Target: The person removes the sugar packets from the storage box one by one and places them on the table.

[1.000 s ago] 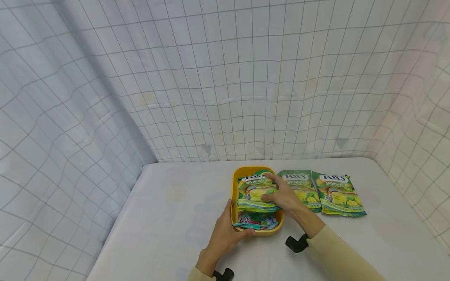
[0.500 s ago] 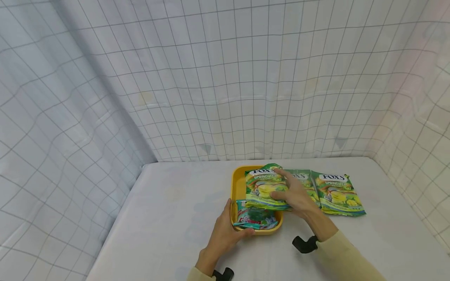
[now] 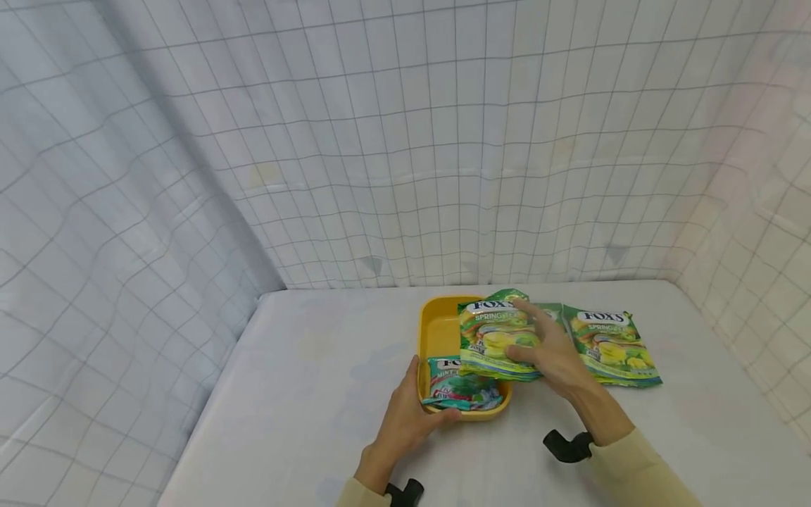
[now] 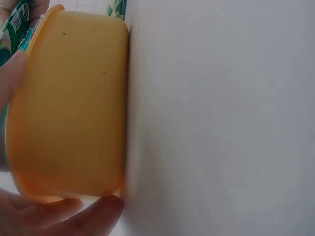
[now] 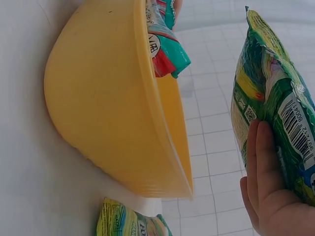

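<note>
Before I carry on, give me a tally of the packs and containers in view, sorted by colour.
Green: 3 (held pack, half-covered pack, outermost pack)
Teal: 1 (mint pack)
Yellow: 1 (tub)
Total: 5, counting only what shows.

In the head view, the green packet (image 3: 494,334) pinched in the right grip (image 3: 551,355) has been carried rightward, so that its right edge is now seen past the rim of the yellow tub (image 3: 438,334). To the left of the grip, more of the tub's floor has been exposed, and the teal packet (image 3: 465,391) has been uncovered up to its top lettering. Behind the grip, the middle packet (image 3: 553,310) has been mostly hidden. Below the grip, the black wrist mount (image 3: 568,447) and sleeve (image 3: 636,468) have been shifted rightward too.
</note>
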